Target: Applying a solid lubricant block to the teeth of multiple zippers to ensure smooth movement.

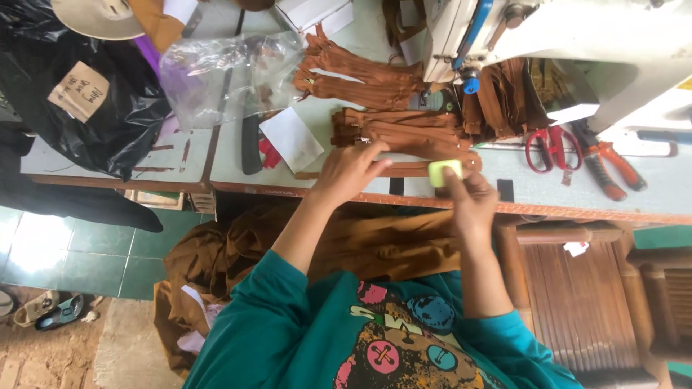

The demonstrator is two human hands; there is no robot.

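A small pale-green block, probably tailor's chalk (pixel 444 173), sits pinched in the grip of the right hand (pixel 470 198), whose fingers are closed round it at the near edge of the worktop (pixel 548 193). It is held low and just beside a long brown fabric strip (pixel 404 170), which suits marking on the cloth. The left hand (pixel 347 173) lies flat on that strip with fingers spread, holding nothing but seemingly pressing the strip so it stays put. Farther off lies a stack of like brown strips (pixel 400 130), kept within reach, and a second bundle (pixel 353 75) beyond it. To the right, red-handled scissors (pixel 551 148) and orange-handled pliers (pixel 605 167) rest by the white sewing machine (pixel 577 36). To the left sit a clear plastic bag (pixel 223 75) and a black plastic bag (pixel 86 94). Brown cloth (pixel 360 248) hangs below the worktop over the person's lap.
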